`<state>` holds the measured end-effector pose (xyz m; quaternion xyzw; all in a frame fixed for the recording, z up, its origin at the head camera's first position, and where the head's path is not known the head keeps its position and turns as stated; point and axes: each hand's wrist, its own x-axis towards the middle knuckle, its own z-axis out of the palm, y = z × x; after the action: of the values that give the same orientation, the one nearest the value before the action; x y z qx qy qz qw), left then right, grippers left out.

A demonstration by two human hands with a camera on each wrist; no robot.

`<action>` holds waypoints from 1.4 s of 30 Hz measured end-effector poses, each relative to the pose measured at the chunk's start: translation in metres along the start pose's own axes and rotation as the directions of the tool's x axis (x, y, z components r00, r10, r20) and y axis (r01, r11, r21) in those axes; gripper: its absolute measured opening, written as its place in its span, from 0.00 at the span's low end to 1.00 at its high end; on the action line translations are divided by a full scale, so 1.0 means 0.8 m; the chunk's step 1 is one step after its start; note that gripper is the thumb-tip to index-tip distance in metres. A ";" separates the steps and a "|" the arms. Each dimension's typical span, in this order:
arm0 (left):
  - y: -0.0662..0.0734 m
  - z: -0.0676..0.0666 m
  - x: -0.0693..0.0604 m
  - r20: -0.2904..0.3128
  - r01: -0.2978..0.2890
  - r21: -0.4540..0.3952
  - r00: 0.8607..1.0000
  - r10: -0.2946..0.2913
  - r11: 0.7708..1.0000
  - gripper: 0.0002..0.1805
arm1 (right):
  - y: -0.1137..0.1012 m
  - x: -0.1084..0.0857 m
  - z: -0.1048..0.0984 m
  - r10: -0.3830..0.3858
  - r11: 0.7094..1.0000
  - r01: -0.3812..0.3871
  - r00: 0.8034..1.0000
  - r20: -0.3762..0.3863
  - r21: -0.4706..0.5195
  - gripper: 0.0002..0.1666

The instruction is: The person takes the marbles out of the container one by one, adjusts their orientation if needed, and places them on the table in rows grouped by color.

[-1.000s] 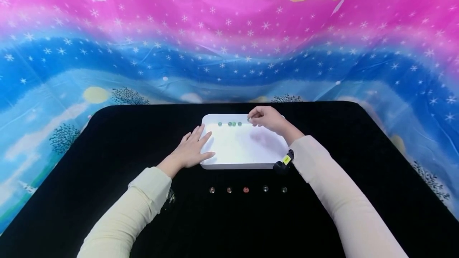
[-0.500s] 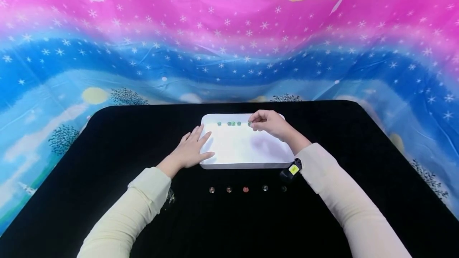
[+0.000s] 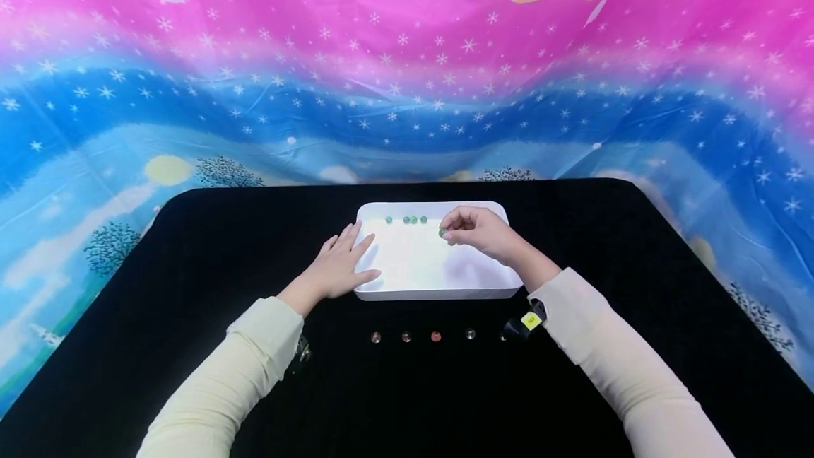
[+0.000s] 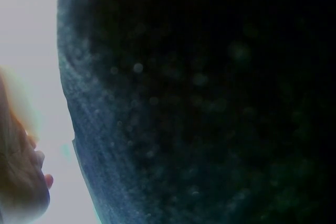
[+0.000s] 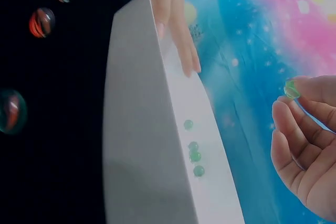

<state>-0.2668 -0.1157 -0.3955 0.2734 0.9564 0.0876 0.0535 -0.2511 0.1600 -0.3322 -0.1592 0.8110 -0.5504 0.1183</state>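
Above the right part of a white tray (image 3: 407,267), my right hand (image 3: 486,235) pinches a green glass marble (image 3: 441,232) between thumb and fingertips. The right wrist view shows that marble (image 5: 292,89) held up, the other fingers loosely bent. Several green marbles (image 3: 414,220) sit in a row in the tray's far part, left of my right hand. My left hand (image 3: 333,267) rests at the tray's left side with fingers spread, touching the rim. In the left wrist view only part of a hand (image 4: 23,182) shows at the left edge.
On the black tablecloth (image 3: 407,394), a row of several clear and reddish marbles (image 3: 435,336) lies in front of the tray. A black wrist camera (image 3: 524,324) partly covers the rightmost one. Behind the table hangs a colourful curtain (image 3: 407,112).
My right hand has drawn back from the tray's far edge toward me, still pinching the green marble. The left hand and the marbles in the tray have stayed in place.
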 end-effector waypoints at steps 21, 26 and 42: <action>0.002 0.000 0.000 0.014 0.012 0.009 1.000 -0.012 1.000 0.40 | -0.001 -0.037 0.041 -0.089 0.995 0.083 0.988 0.125 0.049 0.10; 0.002 -0.001 -0.001 0.011 0.006 0.009 1.000 -0.006 1.000 0.40 | -0.002 -0.044 0.055 -0.104 0.993 0.092 0.978 0.179 0.075 0.11; 0.004 -0.003 -0.001 0.005 0.014 0.018 1.000 -0.014 1.000 0.40 | 0.008 -0.057 0.096 -0.116 0.989 0.082 0.945 0.306 0.122 0.09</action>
<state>-0.2648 -0.1142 -0.3926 0.2675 0.9589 0.0778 0.0538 -0.1814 0.1145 -0.3654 -0.2780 0.7424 -0.5663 0.2256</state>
